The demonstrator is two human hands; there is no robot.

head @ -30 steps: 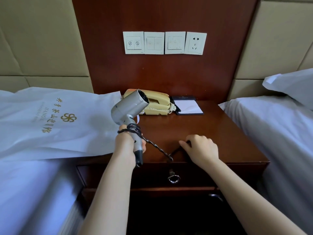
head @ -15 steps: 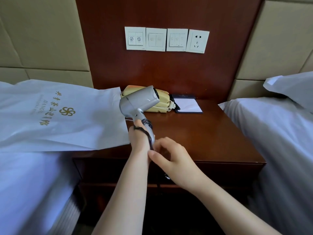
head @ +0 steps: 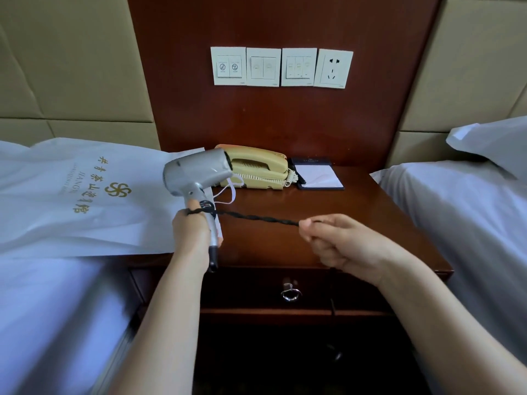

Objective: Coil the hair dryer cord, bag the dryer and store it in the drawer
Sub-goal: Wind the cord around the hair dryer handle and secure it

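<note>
Hair dryer: silver-grey body, black tip at the handle's end.
Cord: black, twisted like rope.
Bag: white, with a gold pinwheel logo and gold characters.
Telephone: cream-yellow, at the worktop's rear edge.
Notepad: white sheet in a dark navy holder.
Worktop: glossy reddish-brown wood.
Drawer: darker brown, silver ring pull.
Wall plates: 4, white with grey markings.
Wall panel: reddish-brown.
Padded wall: beige.
Bedding: white.

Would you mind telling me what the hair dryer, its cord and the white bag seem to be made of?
Hair dryer: likely plastic, silver satin finish with soft highlights. Cord: black, twisted, matte, probably rubber or vinyl sheathing. White bag: looks like non-woven fabric or paper, matte, creased, gold print.
</note>
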